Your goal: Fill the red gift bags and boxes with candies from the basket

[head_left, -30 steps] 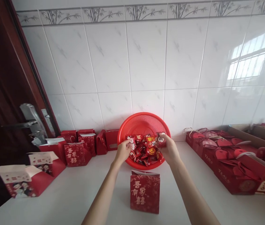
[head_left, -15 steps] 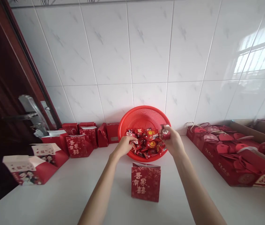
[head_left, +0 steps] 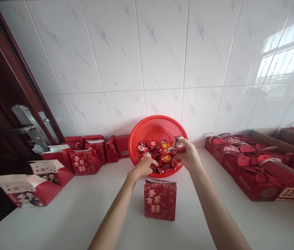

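Note:
A red plastic basket (head_left: 160, 122) leans near the tiled wall with wrapped red candies (head_left: 166, 147) inside. My right hand (head_left: 190, 155) is closed on a dark red candy packet (head_left: 179, 144) at the basket's right side. Low over the candies, my left hand (head_left: 144, 167) reaches in from the front left with its fingers bent down; its fingertips touch the candies, and what lies between them is too small to make out. In front of the basket a red paper box (head_left: 160, 202) with gold characters stands upright, its top open.
More red paper boxes (head_left: 82, 162) stand at the left, some with open white flaps. At the right are red gift boxes (head_left: 245, 173) and cardboard boxes (head_left: 269, 137). A dark door with a metal handle (head_left: 27, 121) is at far left.
My left hand has moved right and slightly down across the candies. My right hand still holds the packet at about the same place. The view has shifted slightly.

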Demonstrator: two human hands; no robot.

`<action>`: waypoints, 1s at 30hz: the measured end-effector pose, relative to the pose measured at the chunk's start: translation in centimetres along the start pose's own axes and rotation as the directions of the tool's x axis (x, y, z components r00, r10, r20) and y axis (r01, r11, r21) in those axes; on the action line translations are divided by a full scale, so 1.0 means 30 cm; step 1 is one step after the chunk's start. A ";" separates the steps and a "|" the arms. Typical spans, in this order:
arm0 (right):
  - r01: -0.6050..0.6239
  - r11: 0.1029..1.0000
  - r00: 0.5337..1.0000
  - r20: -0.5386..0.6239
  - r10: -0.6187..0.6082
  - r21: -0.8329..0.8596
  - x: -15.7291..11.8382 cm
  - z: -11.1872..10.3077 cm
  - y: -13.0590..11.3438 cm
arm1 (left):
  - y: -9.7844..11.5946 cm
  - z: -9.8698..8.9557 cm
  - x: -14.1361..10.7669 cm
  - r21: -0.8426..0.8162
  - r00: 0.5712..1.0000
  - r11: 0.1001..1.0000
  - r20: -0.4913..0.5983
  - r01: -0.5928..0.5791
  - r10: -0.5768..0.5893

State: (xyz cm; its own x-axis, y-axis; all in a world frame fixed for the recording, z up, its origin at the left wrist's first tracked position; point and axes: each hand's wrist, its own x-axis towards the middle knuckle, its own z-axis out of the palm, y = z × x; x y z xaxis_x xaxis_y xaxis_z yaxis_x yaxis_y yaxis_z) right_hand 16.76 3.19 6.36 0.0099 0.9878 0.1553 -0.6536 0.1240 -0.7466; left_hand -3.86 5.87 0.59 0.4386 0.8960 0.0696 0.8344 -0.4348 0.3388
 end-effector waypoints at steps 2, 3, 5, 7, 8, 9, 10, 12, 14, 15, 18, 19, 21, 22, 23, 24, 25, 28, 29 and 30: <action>-0.005 1.000 1.000 -0.003 0.005 -0.006 0.001 0.000 0.000 | -0.008 0.011 0.002 -0.016 0.999 1.000 -0.040 -0.007 0.006; -0.008 1.000 1.000 -0.006 0.008 -0.009 0.000 0.000 0.000 | -0.013 0.017 0.002 -0.022 0.998 1.000 -0.067 -0.009 0.008; -0.008 1.000 1.000 -0.007 0.008 -0.013 -0.001 0.003 -0.001 | -0.022 0.027 0.004 -0.023 0.993 1.000 -0.117 -0.021 0.018; 0.000 1.000 1.000 0.002 0.000 -0.020 -0.003 0.006 -0.001 | -0.030 0.034 0.006 -0.035 0.990 0.999 -0.139 -0.029 0.024; 0.005 1.000 1.000 0.008 -0.005 -0.024 -0.004 0.007 -0.001 | -0.033 0.036 0.006 -0.047 0.989 0.998 -0.143 -0.033 0.026; 0.008 1.000 1.000 0.012 -0.008 -0.028 -0.005 0.008 0.000 | -0.035 0.036 0.006 -0.060 0.989 0.998 -0.143 -0.035 0.026; 0.009 0.999 1.000 0.012 -0.009 -0.031 -0.005 0.009 0.001 | -0.035 0.035 0.006 -0.074 0.990 0.997 -0.140 -0.035 0.025; 0.010 0.999 1.000 0.007 -0.010 -0.032 -0.005 0.010 0.003 | -0.034 0.029 0.004 -0.107 0.992 0.994 -0.122 -0.031 0.018; 0.016 0.999 1.000 0.007 -0.016 -0.028 -0.004 0.010 0.006 | -0.030 0.018 0.001 -0.151 0.993 0.988 -0.113 -0.031 0.014; 0.017 0.999 1.000 0.012 -0.017 -0.028 -0.004 0.009 0.008 | -0.027 0.012 -0.001 -0.178 0.993 0.983 -0.118 -0.035 0.014; 0.017 0.999 1.000 0.015 -0.017 -0.031 -0.003 0.008 0.013 | -0.020 -0.006 -0.004 -0.257 0.985 0.965 -0.175 -0.052 0.006; 0.016 0.999 1.000 0.011 -0.015 -0.031 -0.002 0.009 0.016 | -0.017 -0.012 -0.005 -0.285 0.979 0.957 -0.202 -0.056 -0.003; 0.005 1.000 1.000 -0.006 -0.006 -0.029 -0.001 0.010 0.022 | -0.011 -0.023 -0.004 -0.346 0.963 0.936 -0.267 -0.063 -0.034; 0.001 1.000 1.000 -0.017 -0.001 -0.028 0.000 0.010 0.024 | -0.008 -0.029 -0.004 -0.376 0.952 0.924 -0.303 -0.071 -0.050; -0.005 1.000 1.000 -0.029 0.004 -0.030 0.001 0.011 0.027 | -0.003 -0.035 -0.004 -0.403 0.939 0.911 -0.339 -0.085 -0.062; -0.008 0.999 0.999 -0.041 0.006 -0.033 0.002 0.011 0.030 | 0.002 -0.041 -0.004 -0.424 0.925 0.900 -0.372 -0.103 -0.070; -0.007 0.999 0.999 -0.050 0.005 -0.038 0.003 0.011 0.033 | 0.007 -0.047 -0.005 -0.438 0.913 0.891 -0.402 -0.122 -0.072; -0.009 0.999 0.998 -0.055 0.006 -0.054 0.006 0.009 0.044 | 0.028 -0.062 -0.008 -0.470 0.885 0.864 -0.461 -0.180 -0.067; -0.014 0.998 0.998 -0.058 0.011 -0.060 0.006 0.009 0.050 | 0.035 -0.066 -0.010 -0.487 0.877 0.850 -0.476 -0.199 -0.068; -0.018 0.998 0.998 -0.063 0.014 -0.067 0.006 0.009 0.056 | 0.044 -0.068 -0.011 -0.507 0.868 0.834 -0.492 -0.218 -0.072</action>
State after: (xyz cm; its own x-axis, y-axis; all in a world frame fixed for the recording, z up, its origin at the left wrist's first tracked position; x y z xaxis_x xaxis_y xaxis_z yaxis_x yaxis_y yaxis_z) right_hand 15.47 3.55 5.31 0.0480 0.9934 0.1040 -0.6015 0.1119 -0.7910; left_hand -3.60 5.19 2.94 0.1565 0.8534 0.4972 0.4307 -0.5120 0.7432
